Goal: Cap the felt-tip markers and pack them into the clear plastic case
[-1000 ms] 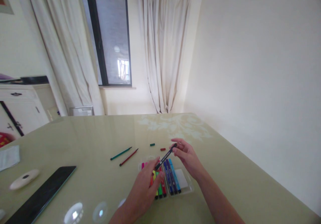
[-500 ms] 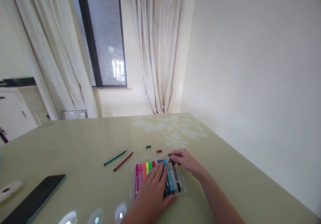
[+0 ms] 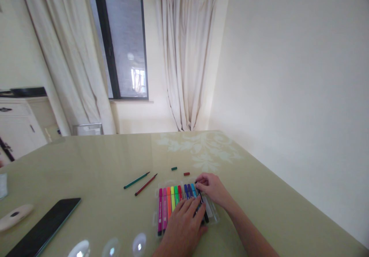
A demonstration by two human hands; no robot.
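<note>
Right hand [image 3: 212, 188] on black marker [image 3: 206, 216], case [image 3: 215, 219] beneath

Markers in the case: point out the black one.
The black marker is the rightmost in the clear case, beside the light blue one, its far end held by the right hand. The other visible markers there run from pink to blue.

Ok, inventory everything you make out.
Marker case: one, clear, under hands
Markers: six, magenta, pink, orange, yellow, green, red, in case
Blue markers: several, in case
Black marker: one, over case
Uncapped markers: two, green, dark red, left
Caps: two, same colours, beyond case
Flat device: one, black, left
Oval device: one, white, far left
Sheet: one, pale, left edge
Table: one, greenish, foreground
Window: one, dark-framed, back
Curtains: two, cream, beside window
Cabinet: one, white, back left
Wall: one, white, right
Left hand: one, over markers
Right hand: one, at black marker
</note>
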